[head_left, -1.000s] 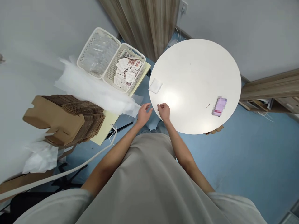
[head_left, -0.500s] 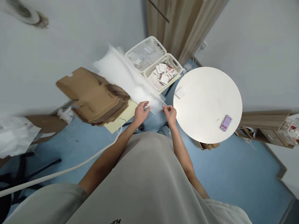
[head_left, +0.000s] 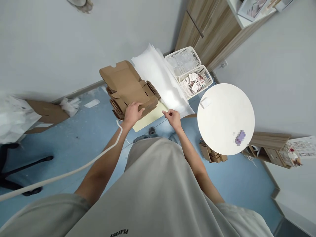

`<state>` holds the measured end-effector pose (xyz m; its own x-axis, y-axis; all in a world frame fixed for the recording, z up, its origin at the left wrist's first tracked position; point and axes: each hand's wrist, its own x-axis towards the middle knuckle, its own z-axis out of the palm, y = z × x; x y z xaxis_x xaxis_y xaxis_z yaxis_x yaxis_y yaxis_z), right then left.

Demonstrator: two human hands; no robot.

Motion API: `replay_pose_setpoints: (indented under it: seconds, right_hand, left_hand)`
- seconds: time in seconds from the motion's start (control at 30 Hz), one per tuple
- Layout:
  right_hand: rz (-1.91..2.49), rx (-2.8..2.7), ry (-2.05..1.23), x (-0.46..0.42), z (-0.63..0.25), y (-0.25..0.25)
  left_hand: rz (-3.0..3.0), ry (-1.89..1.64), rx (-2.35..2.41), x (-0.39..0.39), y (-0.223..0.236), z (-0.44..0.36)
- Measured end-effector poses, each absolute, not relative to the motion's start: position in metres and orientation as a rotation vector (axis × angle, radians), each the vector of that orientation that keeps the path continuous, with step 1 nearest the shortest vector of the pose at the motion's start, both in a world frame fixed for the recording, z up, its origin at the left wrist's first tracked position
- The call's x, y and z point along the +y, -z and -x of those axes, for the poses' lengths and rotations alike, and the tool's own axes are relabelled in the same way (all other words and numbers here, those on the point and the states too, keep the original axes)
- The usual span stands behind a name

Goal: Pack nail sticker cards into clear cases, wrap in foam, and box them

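basically, brown cardbd stack point(head_left: 129, 86) looks flat-folded w/ uneven edges, nr l. hand point(head_left: 133, 113).

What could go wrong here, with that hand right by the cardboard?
The flattened cardboard stack looks uneven, so a push from the left hand might make some pieces slide.

The white sheets stick out past the edge of the yellow tabletop, close to the right hand; a brush might drag them off.

The white tube crosses in front of the left forearm and could snag it.
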<state>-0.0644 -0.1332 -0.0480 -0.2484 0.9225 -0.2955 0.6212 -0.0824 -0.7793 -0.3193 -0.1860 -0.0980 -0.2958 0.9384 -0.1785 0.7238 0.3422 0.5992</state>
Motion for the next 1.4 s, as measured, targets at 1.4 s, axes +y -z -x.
replay_pose_setpoints:
  seconds: [1.4]
  right_hand:
    - [1.540, -2.246, -1.054, -0.095, 0.105, 0.000]
  left_hand:
    - [-1.902, -1.504, 1.771, -0.144, -0.069, 0.301]
